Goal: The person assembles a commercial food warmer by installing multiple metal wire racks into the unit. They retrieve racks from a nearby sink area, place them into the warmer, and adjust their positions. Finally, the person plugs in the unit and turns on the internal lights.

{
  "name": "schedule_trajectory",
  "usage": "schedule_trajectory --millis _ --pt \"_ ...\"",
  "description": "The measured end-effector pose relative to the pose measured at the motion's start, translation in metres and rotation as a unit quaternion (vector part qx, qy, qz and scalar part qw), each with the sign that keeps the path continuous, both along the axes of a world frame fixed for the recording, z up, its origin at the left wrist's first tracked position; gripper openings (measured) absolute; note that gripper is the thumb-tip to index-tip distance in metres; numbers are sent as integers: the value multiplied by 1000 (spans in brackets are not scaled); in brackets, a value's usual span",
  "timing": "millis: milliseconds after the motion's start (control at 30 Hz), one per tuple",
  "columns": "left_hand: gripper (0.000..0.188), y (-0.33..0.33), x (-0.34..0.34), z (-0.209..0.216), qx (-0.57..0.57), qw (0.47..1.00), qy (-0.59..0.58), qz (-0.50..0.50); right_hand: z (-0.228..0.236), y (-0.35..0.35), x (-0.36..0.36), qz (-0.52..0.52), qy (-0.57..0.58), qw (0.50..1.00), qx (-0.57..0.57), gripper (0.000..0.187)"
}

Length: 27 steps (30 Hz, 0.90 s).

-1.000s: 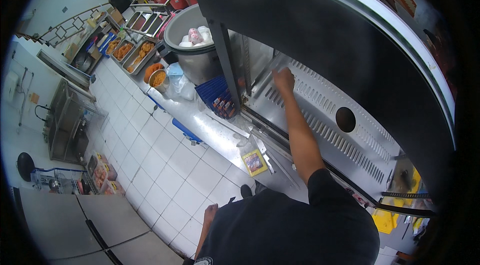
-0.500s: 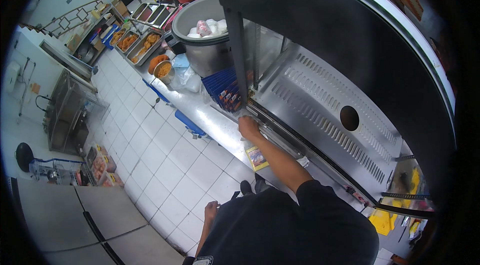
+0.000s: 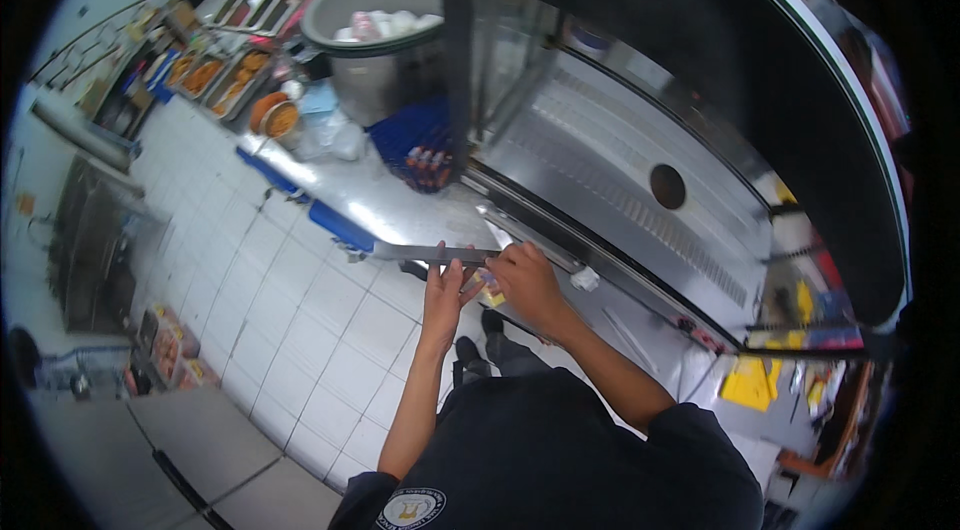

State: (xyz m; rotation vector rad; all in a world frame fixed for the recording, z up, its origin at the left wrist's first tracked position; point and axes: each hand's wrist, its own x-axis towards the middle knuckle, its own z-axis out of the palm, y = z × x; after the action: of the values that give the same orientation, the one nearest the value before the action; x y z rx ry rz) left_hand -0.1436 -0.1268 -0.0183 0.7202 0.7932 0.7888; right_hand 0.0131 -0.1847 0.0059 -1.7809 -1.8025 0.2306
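Observation:
Above the counter's near edge, both my hands hold a long, narrow, flat dark-grey strip (image 3: 408, 253); its kind is not clear. My right hand (image 3: 527, 282) is closed round its right end. My left hand (image 3: 443, 305) holds it nearer the middle, thumb on the near side and fingertips showing past the far edge. The other end sticks out to the left over the floor. Partly hidden behind my hands, a yellow printed package (image 3: 494, 295) lies by the counter. Next to my right hand stands a glass-sided display cabinet (image 3: 600, 170) with a slotted metal floor.
A steel counter (image 3: 385, 200) runs away to the far left. On it stand a large grey bin (image 3: 385, 80) with white bundles, blue printed packets (image 3: 425, 155), a clear plastic bag (image 3: 335, 135) and trays of fried food (image 3: 240, 85). A crumpled white wad (image 3: 585, 278) lies by the cabinet.
My right hand has come back from the counter beside the packets, now with the grey strip. My left hand has risen from my side to the strip. The view has shifted.

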Motion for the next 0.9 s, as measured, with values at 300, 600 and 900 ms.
schedule_trajectory --millis 300,600,900 --pt "38 -24 62 1 102 978 42 -176 43 -132 39 -141 129 977 -98 20" --pt "40 -86 138 25 139 934 47 -327 32 -200 77 -292 359 880 -111 22" --pt "37 -166 220 28 135 937 45 -320 24 -292 162 -306 369 875 -67 20"
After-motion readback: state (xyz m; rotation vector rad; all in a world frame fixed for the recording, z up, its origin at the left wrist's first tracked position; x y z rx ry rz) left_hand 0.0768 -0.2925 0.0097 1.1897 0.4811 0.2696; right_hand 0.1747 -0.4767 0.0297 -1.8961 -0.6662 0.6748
